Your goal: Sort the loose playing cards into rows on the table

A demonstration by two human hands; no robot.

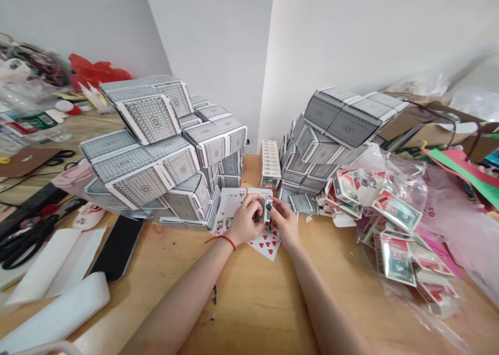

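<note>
Over the middle of the desk, my left hand (249,220) and my right hand (284,221) come together with fingers bent. Between them they grip a small card pack (267,209), its narrow pale side toward me; the fingers cover most of it. A red cord circles my left wrist. Beneath the hands lie playing cards (268,246) face up, one showing many red hearts. Just behind the hands stands a row of card boxes (270,160), packed side by side.
Grey-patterned card blocks (152,157) are stacked high on the left, with another stack (331,131) on the right. Opened red-and-green card boxes (395,256) spill over clear plastic at right. A black phone (117,247), white paper roll (58,311) and scissors (35,235) lie left.
</note>
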